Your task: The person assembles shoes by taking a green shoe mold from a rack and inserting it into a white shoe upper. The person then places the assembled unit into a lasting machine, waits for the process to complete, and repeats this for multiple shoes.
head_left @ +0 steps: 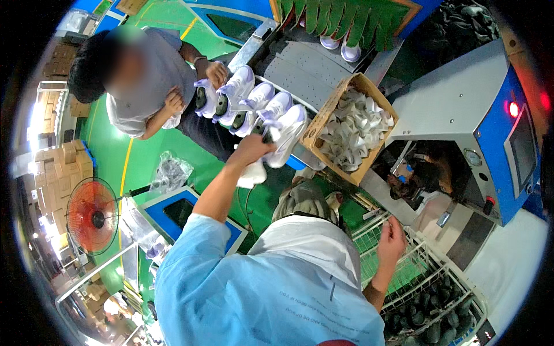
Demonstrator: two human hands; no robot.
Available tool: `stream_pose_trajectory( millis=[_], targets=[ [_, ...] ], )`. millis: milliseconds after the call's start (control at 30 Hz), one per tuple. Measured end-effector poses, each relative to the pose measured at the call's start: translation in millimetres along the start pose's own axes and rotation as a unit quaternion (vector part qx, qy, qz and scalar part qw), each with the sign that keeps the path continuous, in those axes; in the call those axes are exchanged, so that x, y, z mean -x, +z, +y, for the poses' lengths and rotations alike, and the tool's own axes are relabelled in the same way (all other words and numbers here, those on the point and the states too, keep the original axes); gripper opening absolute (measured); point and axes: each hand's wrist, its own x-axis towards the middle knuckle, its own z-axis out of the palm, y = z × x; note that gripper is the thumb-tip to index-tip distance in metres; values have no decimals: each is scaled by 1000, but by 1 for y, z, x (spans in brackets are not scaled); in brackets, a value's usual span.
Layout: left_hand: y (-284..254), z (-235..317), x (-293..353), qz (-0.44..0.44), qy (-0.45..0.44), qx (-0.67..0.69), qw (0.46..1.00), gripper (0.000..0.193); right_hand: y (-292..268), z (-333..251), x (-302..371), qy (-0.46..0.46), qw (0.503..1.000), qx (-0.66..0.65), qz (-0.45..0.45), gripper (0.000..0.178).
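Note:
At the near end of a row of white sneakers with lilac trim (242, 86), my left hand (254, 150) is closed on the collar of a white sneaker (287, 138). A pale white piece (252, 175) shows just below that hand; what it is I cannot make out. My right hand (391, 242) hangs over a white wire rack (415, 259), its fingers loosely extended and nothing visible in them. Between my hands and farther off, a cardboard box (314, 144) holds many crumpled white paper pieces (358, 124).
Across the row, a co-worker (156, 81) has one hand at the sneakers. A conveyor (311, 63) leads under green curtain strips (346, 23). To the right stands a grey and blue machine (456, 104). Dark shoe-shaped pieces (427, 305) fill the rack's lower basket. An orange fan (93, 216) stands left.

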Motion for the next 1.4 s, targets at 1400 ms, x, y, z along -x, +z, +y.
stream_pose_trajectory(
  millis=[1400],
  targets=[
    [109,219,99,-145,70,520,839,11,-53,21,-178,234,962,134,-39,91]
  ],
)
